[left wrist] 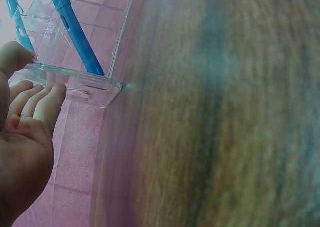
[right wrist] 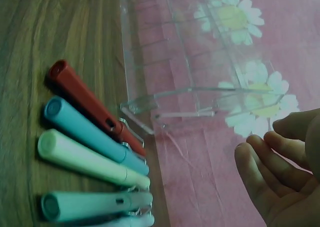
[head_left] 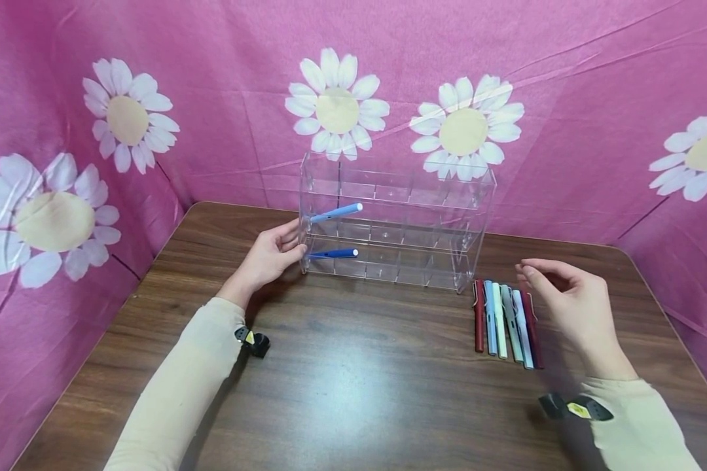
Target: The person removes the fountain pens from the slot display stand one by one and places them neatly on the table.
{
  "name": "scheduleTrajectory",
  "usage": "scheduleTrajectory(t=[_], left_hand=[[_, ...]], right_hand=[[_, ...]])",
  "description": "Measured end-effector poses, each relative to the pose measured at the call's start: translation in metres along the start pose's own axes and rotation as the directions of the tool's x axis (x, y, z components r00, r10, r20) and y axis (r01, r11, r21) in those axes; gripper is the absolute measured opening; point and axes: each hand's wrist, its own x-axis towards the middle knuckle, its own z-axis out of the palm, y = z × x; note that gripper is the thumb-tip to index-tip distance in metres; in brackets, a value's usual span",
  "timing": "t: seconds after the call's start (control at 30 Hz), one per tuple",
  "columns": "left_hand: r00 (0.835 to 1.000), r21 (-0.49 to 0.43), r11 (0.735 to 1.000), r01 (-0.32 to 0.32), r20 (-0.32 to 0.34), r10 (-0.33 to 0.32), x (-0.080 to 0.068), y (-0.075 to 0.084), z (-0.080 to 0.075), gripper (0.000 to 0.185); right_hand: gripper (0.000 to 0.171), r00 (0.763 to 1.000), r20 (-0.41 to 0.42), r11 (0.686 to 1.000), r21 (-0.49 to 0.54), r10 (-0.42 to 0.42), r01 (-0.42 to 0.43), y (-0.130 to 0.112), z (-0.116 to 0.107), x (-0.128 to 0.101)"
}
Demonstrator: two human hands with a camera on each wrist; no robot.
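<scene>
A clear acrylic pen rack [head_left: 389, 229] with tiered, divided compartments stands at the back of the table. My left hand [head_left: 273, 254] holds its left side, thumb at the front edge and fingers along the outside of the panel [left wrist: 75, 72]. Two pens lean in the leftmost compartments: a light blue pen [head_left: 337, 212] above a dark blue pen [head_left: 332, 254]. Over the right end of a row of pens hovers my right hand [head_left: 577, 304], its fingers [right wrist: 250, 162] loosely bent with nothing between them. A red pen [right wrist: 82, 99] and a light green pen [right wrist: 85, 157] lie in that row.
The row on the table, right of the rack, also has a blue pen [head_left: 491, 320], a grey-green pen [head_left: 510, 324], a pale blue pen [head_left: 523, 330] and a dark red pen [head_left: 532, 330]. A pink cloth [head_left: 224, 118] with daisies hangs behind the wooden table [head_left: 342, 366].
</scene>
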Motion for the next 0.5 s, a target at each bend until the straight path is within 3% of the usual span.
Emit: scheduleTrajectory(t=[0.3,0.5], left_hand=[[1.0,-0.017,1.0,0.004,0.004,-0.004,-0.001,0.001,0.0,0.06],[1.0,-0.04,0.999,0.007,0.009,-0.006,-0.001,0.001,0.0,0.061]], right_hand=[[0.024,0.999,0.009,0.998,0.054,-0.043,0.042,-0.03,0.013,0.0],[0.024,0.997,0.037,0.988,0.145,-0.064,0.058,-0.051,0.02,-0.003]])
